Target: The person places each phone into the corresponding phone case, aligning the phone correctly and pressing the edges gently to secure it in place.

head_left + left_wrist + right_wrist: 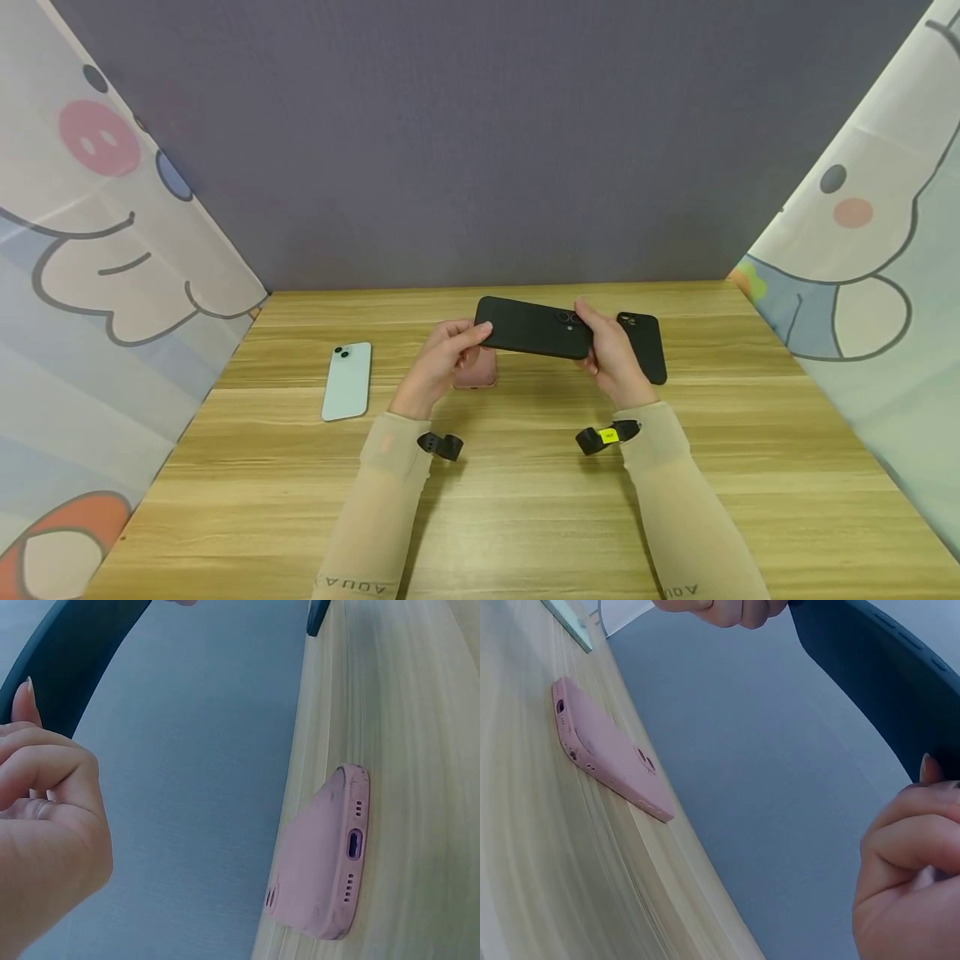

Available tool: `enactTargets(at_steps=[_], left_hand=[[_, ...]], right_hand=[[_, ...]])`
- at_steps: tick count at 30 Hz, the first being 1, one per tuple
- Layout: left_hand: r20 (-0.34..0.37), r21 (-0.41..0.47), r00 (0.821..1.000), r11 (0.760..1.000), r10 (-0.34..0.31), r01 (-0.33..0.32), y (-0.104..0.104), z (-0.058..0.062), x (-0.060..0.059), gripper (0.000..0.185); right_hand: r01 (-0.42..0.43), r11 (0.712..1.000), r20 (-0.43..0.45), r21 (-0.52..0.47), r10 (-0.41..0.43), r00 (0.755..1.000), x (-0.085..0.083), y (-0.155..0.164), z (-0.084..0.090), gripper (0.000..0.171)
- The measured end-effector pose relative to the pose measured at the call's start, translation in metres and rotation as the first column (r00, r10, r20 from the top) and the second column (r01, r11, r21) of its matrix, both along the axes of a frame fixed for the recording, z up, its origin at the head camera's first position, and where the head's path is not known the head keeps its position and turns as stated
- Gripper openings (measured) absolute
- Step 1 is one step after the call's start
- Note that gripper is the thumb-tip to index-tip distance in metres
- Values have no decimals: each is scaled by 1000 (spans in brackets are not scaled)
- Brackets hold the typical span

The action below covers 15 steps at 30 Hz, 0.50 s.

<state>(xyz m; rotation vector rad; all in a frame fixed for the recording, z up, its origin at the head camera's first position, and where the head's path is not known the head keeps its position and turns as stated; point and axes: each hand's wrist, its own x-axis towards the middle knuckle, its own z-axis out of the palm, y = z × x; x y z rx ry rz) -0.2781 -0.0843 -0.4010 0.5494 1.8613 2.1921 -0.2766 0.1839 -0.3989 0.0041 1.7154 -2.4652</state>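
Head view: both hands hold a black case [534, 327] in the air above the desk [525, 483], well clear of the wood. The left hand [438, 367] pinches its left end, the right hand [611, 354] grips the end with the camera cutout. The case lies crosswise, long axis left to right, back face toward the camera, cutout end at the right. By the look of it, the case is being handled or flexed between the two hands; any next move would call for an even grip at both ends. Under the hands lies a pink case [476, 370]; a pale green phone [347, 381] rests to the left, a second black case [642, 346] to the right.

Left wrist view: the curled fingers [45, 772] close on the black case's edge [71, 660], which bows in an arc. The pink case [322, 855] sits flat on the desk, port end toward the lens.

Right wrist view: the right hand's fingers [911, 825] curl round the black case [885, 682]; the left hand [720, 609] clasps the far end.
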Motion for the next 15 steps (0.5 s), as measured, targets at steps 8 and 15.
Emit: enactTargets(at_steps=[8, 15], left_hand=[[40, 77, 999, 997, 12, -15, -2, 0, -2, 47], [74, 108, 997, 994, 24, -32, -1, 1, -2, 43]], right_hand=[[-117, 993, -29, -36, 116, 993, 0, 3, -2, 41], [-239, 971, -40, 27, 240, 970, 1, 6, -4, 42]])
